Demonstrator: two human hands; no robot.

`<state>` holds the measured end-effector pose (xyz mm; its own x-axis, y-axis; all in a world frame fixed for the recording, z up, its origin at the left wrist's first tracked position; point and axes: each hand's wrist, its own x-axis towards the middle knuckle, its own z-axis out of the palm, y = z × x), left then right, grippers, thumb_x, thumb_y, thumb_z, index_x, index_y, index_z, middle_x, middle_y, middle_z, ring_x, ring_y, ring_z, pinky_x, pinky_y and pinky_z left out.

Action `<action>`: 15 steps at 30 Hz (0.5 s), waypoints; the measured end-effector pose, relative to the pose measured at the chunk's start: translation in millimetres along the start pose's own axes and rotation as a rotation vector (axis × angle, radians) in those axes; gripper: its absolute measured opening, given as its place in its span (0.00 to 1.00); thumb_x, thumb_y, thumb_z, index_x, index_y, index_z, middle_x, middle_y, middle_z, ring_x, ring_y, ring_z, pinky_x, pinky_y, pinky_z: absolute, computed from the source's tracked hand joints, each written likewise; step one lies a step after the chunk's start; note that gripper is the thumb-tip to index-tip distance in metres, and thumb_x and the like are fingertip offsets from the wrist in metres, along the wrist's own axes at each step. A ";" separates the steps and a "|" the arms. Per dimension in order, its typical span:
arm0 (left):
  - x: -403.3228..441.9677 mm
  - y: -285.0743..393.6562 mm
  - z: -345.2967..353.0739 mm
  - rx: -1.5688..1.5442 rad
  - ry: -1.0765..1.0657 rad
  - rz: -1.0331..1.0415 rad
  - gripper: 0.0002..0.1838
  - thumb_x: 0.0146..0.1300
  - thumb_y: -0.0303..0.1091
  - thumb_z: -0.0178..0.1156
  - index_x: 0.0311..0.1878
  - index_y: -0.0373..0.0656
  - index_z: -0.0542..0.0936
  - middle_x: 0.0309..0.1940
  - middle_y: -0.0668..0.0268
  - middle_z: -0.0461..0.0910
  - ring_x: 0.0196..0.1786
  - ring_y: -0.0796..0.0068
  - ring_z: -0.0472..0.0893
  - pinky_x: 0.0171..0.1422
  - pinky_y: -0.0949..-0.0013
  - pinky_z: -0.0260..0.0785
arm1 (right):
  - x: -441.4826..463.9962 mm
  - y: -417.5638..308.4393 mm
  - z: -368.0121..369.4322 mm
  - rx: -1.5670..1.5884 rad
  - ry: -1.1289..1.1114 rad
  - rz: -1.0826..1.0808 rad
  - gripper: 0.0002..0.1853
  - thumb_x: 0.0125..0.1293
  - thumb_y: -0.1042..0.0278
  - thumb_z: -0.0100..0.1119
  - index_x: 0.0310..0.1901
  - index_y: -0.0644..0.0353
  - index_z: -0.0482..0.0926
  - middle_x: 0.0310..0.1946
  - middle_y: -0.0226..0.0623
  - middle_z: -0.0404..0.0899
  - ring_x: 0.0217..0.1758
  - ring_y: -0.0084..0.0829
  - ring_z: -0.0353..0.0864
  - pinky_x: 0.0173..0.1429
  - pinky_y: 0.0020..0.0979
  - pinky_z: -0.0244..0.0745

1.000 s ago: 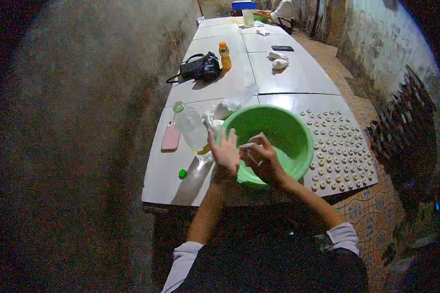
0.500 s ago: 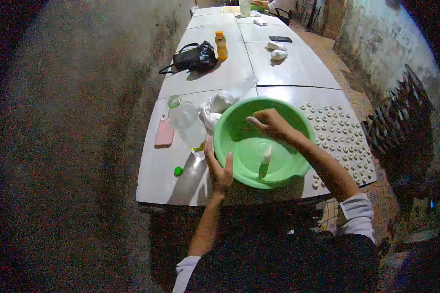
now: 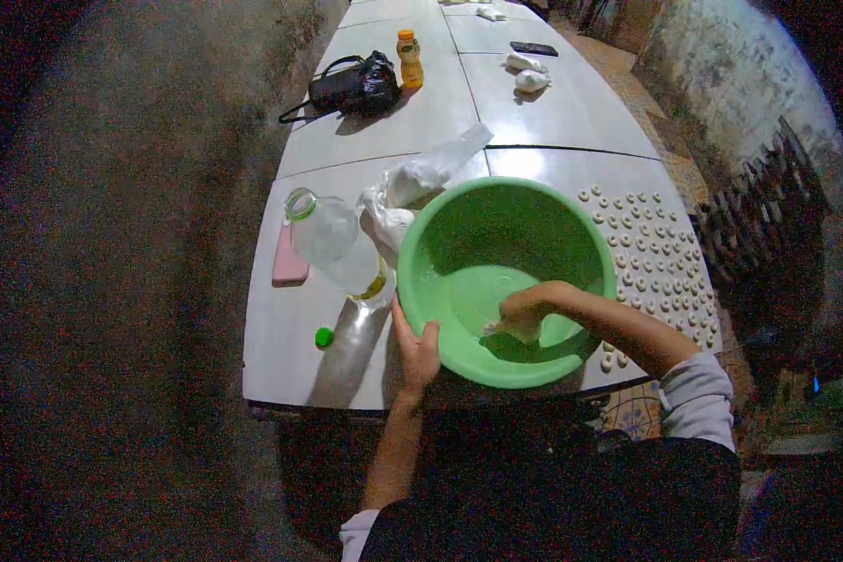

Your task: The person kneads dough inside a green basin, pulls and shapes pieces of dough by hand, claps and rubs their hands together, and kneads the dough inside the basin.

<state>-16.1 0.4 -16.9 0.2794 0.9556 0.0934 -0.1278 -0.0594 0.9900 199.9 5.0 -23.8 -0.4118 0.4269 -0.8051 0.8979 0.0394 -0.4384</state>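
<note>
A large green basin [image 3: 506, 375] stands at the near edge of the white table. My left hand [image 3: 419, 354] is against its near left side, thumb at the rim and fingers along the outside wall. Inside the basin, low on the right, my right hand [image 3: 526, 311] is closed around a pale lump that looks like dough, its fingers partly hidden. Left of the basin is a clear bottle [image 3: 332, 242] with no cap on, and its green cap [image 3: 324, 337] lies nearby. Small pale rings [image 3: 665, 248] cover the table in rows right of the basin.
A pink phone [image 3: 291, 258] lies behind the bottle. White plastic bags [image 3: 412, 183] touch the basin's far left side. Further off are a black bag [image 3: 354, 88], an orange bottle [image 3: 409, 61], white bundles [image 3: 531, 80] and a dark phone [image 3: 534, 49].
My right hand has come down into the basin and closed on the pale lump seen there before. My left hand has gone from raised and open to the basin's side. The view has tilted down.
</note>
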 end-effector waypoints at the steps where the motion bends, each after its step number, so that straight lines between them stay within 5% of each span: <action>1: -0.4 0.0 0.4 0.041 0.022 0.008 0.36 0.47 0.19 0.46 0.62 0.34 0.47 0.57 0.54 0.58 0.58 0.65 0.60 0.62 0.66 0.51 | -4.8 -5.1 1.7 0.183 0.047 0.061 0.34 0.60 0.37 0.36 0.25 0.66 0.76 0.19 0.37 0.71 0.21 0.30 0.65 0.28 0.35 0.64; 4: -3.0 -0.9 -0.4 0.066 0.056 0.006 0.35 0.47 0.19 0.45 0.62 0.34 0.48 0.56 0.53 0.58 0.58 0.64 0.61 0.62 0.66 0.52 | -9.2 7.9 -8.8 0.439 0.011 -0.037 0.38 0.59 0.33 0.33 0.25 0.66 0.78 0.19 0.34 0.72 0.22 0.27 0.66 0.28 0.34 0.65; 6: 2.5 -14.4 -7.8 -0.020 -0.040 -0.016 0.35 0.46 0.18 0.43 0.62 0.35 0.48 0.56 0.54 0.59 0.58 0.64 0.62 0.62 0.67 0.52 | -37.1 -4.8 -33.9 0.467 0.142 -0.073 0.34 0.58 0.31 0.31 0.12 0.54 0.66 0.12 0.23 0.60 0.15 0.20 0.55 0.19 0.27 0.52; 8: 0.7 -3.1 -4.1 -0.052 -0.030 -0.033 0.35 0.45 0.18 0.44 0.62 0.35 0.49 0.55 0.54 0.60 0.57 0.65 0.63 0.61 0.68 0.53 | -67.3 -24.0 -44.0 0.473 0.223 -0.108 0.32 0.60 0.32 0.30 0.10 0.50 0.58 0.12 0.21 0.53 0.14 0.18 0.49 0.18 0.25 0.46; 12: 1.6 -2.4 -8.2 0.128 0.025 0.014 0.35 0.46 0.20 0.45 0.62 0.34 0.48 0.54 0.54 0.62 0.56 0.65 0.64 0.60 0.67 0.54 | 13.6 22.3 25.0 -0.042 0.188 -0.142 0.37 0.57 0.32 0.36 0.15 0.64 0.73 0.14 0.31 0.67 0.17 0.26 0.64 0.23 0.31 0.62; 15: 4.4 -3.9 -13.5 0.111 -0.057 0.033 0.36 0.46 0.21 0.45 0.62 0.34 0.48 0.54 0.53 0.61 0.55 0.65 0.64 0.60 0.67 0.55 | 8.2 -0.6 2.7 0.123 -0.066 -0.091 0.37 0.56 0.31 0.39 0.16 0.65 0.72 0.14 0.35 0.68 0.19 0.29 0.65 0.26 0.35 0.63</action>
<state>-27.2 8.7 -21.8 0.3306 0.9350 0.1284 -0.0327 -0.1246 0.9917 195.5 6.0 -31.3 -0.5031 0.3664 -0.7827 0.8324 -0.0381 -0.5528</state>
